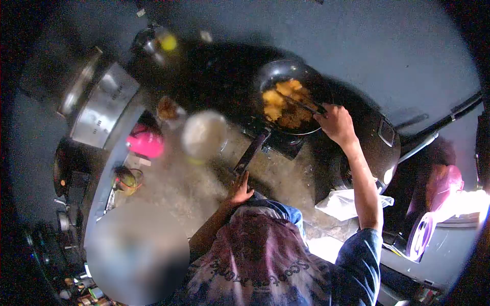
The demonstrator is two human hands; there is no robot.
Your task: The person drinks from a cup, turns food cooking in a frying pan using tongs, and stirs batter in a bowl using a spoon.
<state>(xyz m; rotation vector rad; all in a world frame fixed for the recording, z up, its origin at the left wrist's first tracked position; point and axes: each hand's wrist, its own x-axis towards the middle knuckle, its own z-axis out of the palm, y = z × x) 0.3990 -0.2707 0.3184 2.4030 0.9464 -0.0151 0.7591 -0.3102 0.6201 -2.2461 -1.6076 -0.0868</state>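
Observation:
A black frying pan [265, 76] sits on a small stove [288, 148]. Several golden-brown pieces of food [290, 87] lie in it. Over the pan's right rim, my right hand [338, 124] is closed around a long dark cooking utensil [306, 104], whose far end is among the food; its exact kind is hard to make out. The pan's dark handle [252, 150] points toward me. By the handle's end is my left hand [241, 191], fingers stretched out and thumb apart; whether it touches the handle I cannot tell.
A pale round bowl [204, 135], a bright pink item [146, 141] and a large metal pot [104, 107] stand to the left. Right of the pan are a large dark pot [380, 148] and a white plastic bag [342, 204]. A blurred person [138, 255] is at lower left.

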